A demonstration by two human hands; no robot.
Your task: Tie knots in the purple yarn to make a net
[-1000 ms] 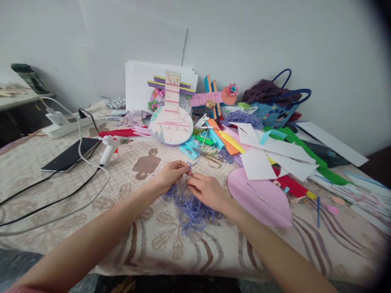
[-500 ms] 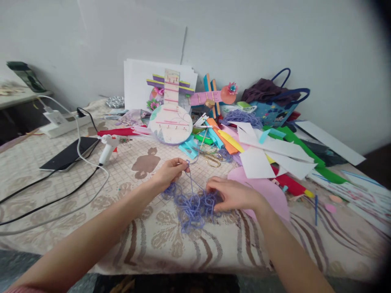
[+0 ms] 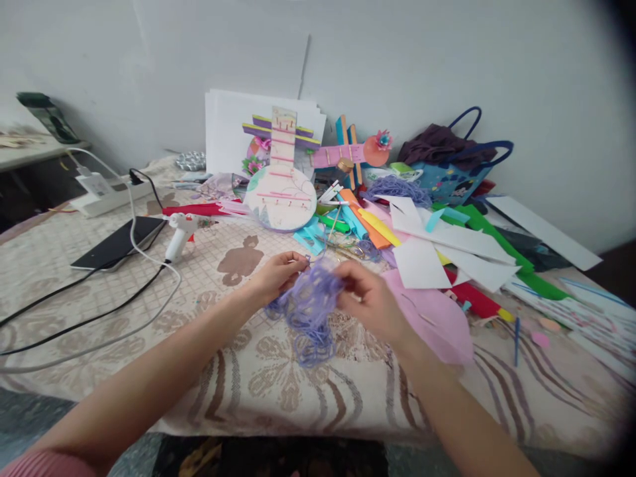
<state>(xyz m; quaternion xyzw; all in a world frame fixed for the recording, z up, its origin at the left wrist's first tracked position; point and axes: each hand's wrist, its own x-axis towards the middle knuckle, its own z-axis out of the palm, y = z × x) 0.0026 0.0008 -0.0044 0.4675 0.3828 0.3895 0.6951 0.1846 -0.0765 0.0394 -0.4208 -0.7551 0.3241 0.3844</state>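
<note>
A loose tangle of purple yarn (image 3: 314,308) hangs and lies between my two hands, its upper part smeared by motion. My left hand (image 3: 282,277) is closed in a pinch on a strand at the tangle's upper left. On the other side, my right hand (image 3: 365,295) grips the upper right of the tangle and lifts it off the cloth; its lower loops hang near the tablecloth (image 3: 278,411). Just beyond the hands lie gold-handled scissors (image 3: 348,250), partly hidden among yarn and scraps. Pink paper (image 3: 437,324) lies under and beside my right forearm.
A white glue gun (image 3: 179,237) with its cable, a black tablet-like slab (image 3: 119,244) and a power strip (image 3: 112,199) are at left. Behind stand craft instruments, one with a round white body (image 3: 281,199). White board pieces (image 3: 422,265) and a blue bag (image 3: 452,182) are at right.
My right hand has closed on the yarn and raised part of the tangle up and left, toward my left hand. My left hand keeps its pinch in nearly the same place.
</note>
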